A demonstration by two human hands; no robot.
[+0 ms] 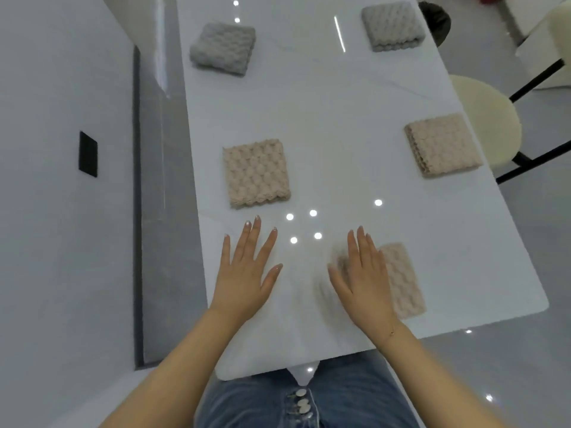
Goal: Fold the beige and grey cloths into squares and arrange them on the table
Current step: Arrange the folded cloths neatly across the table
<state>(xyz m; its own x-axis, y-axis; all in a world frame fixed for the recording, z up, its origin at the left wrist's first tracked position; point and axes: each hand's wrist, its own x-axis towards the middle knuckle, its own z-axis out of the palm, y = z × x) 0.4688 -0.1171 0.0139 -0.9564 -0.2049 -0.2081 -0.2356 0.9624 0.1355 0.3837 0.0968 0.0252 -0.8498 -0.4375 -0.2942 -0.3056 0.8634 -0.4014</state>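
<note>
Both hands hover with fingers straight: left hand [247,270] spread, right hand [361,273] together, perhaps brushing the blurred beige cloth [401,279] near the table [340,118] right corner. Square it with its folded neighbours.

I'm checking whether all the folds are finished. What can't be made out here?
- Head view: the nearest beige cloth is blurred and partly covered by the right hand, so its fold is unclear.
- Whether the left hand touches the table cannot be told.
</note>
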